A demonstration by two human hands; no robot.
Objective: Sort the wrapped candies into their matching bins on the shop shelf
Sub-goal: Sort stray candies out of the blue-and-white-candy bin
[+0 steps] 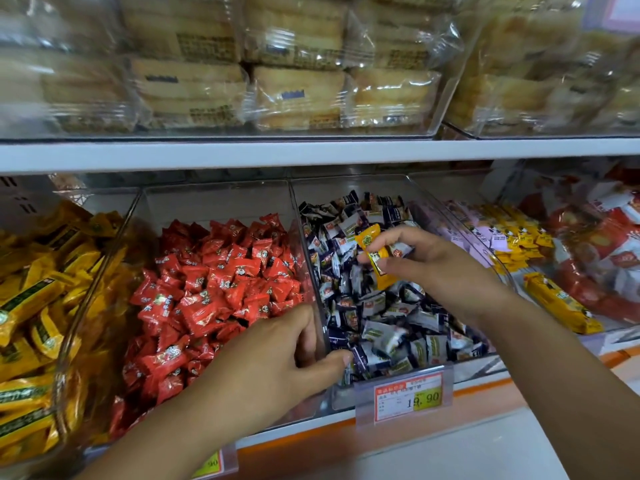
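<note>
While the right hand (429,261) pinches a yellow candy (375,258) between thumb and forefinger, just above the blue bin (346,398), the left hand (277,362) curls over the divider (308,268) beside the red bin (214,202). The yellow bin (114,233) lies far left; a loose pinch on the way could drop it among the reds.

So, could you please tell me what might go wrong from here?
1. The right hand only pinches the orange foil-wrapped candy above the clear plastic bin of dark blue and white candies; a slip would likely drop it in there.
2. The yellow-wrapped candies lie far left, past the red wrapped candies, so it could land there.
3. The left hand grips the bin's clear wall and might tug it.
</note>
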